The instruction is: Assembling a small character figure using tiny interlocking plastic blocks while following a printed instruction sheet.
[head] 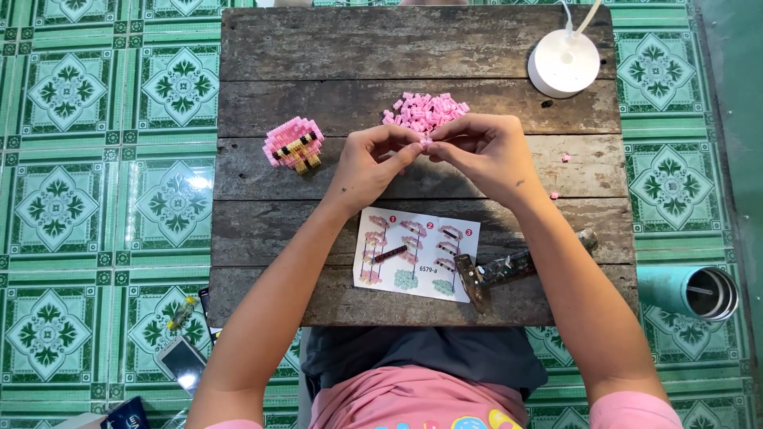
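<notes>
Both my hands meet above the middle of a low wooden table [278, 48]. My left hand [369, 163] and my right hand [481, 155] pinch the same small pink brick piece [426, 144] between their fingertips. Just behind them lies a pile of loose pink bricks [425, 109]. A built pink, yellow and black brick figure [294, 144] stands to the left of my left hand. An instruction sheet [415, 253] lies near the table's front edge, under my forearms.
A small hammer [497, 272] rests by the sheet. A white round lamp base [563, 62] stands at the back right. Two stray pink bricks [565, 157] lie to the right. On the green tiled floor are a teal flask [690, 290] and a phone [182, 361].
</notes>
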